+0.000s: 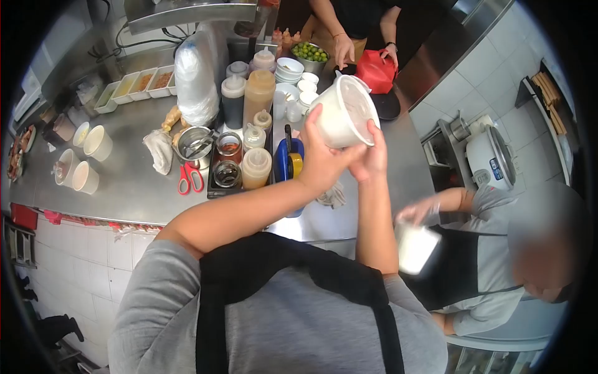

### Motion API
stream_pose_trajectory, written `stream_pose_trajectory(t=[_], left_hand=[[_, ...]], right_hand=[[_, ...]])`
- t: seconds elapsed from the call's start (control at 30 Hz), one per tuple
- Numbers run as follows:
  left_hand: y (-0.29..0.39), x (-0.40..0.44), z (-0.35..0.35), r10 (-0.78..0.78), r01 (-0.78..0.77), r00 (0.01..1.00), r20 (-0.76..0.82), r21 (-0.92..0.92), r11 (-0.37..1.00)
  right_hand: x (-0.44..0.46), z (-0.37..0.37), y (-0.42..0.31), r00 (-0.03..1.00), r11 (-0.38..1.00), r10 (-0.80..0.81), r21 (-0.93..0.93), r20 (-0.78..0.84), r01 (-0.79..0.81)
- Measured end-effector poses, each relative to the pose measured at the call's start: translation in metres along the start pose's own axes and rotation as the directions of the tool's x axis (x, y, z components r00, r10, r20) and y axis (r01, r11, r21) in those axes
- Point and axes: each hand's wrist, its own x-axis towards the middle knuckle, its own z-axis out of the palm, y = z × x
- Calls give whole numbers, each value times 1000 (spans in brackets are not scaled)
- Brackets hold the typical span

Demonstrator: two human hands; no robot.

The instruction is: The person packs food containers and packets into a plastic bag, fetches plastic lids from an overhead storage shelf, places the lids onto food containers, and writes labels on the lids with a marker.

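Both my hands hold a round white plastic tub point(333, 115), tipped on its side above the counter, its wide rim turned to the right. My left hand point(327, 153) is wrapped round its near side. My right hand point(369, 154) grips the rim with the thumb up along it. Whether a clear lid covers the tub's mouth, I cannot tell. Below and to the left of my hands stands a blue tape dispenser point(284, 163) with a yellow part. A crumpled greyish cloth point(332, 196) lies on the counter under my forearms.
Sauce bottles point(260, 93) and a black tray point(213, 187) of jars stand left of my hands, with red scissors point(190, 179) beside them. Across the counter, a person's hands touch a red bag point(376, 70). At right, a co-worker holds a blurred white container point(416, 248).
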Motion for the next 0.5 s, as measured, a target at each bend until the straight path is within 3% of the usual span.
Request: stream_pose_trajectory(t=[0.03,0.07,0.17,0.23,0.3,0.4,0.43,0.5], left_hand=[[2,-7,-4,77,-77,993,92,-2,997],[12,-12,-11,8,-10,988,157,6,1000],[53,-18,-42,-64,3,947,315,189,982],[57,-20,-68,124,-177,950,286,168,970],[77,-23,-106,238,-329,925,296,313,891],[69,-43,-169,356,-332,934,26,425,842],[61,-53,-192,399,-314,914,-78,485,816],[44,-81,-241,398,-101,885,-244,732,674]], right_hand=[[10,-9,-10,996,998,30,51,89,-35],[16,-13,-21,986,991,91,85,141,-103],[47,-62,-36,952,958,248,101,181,-268],[66,-81,-44,955,955,275,86,109,-284],[81,-93,-50,953,950,302,72,34,-304],[101,-118,-59,972,972,235,11,15,-235],[110,-128,-61,976,979,204,29,-72,-202],[131,-148,-64,958,988,153,54,-242,-144]])
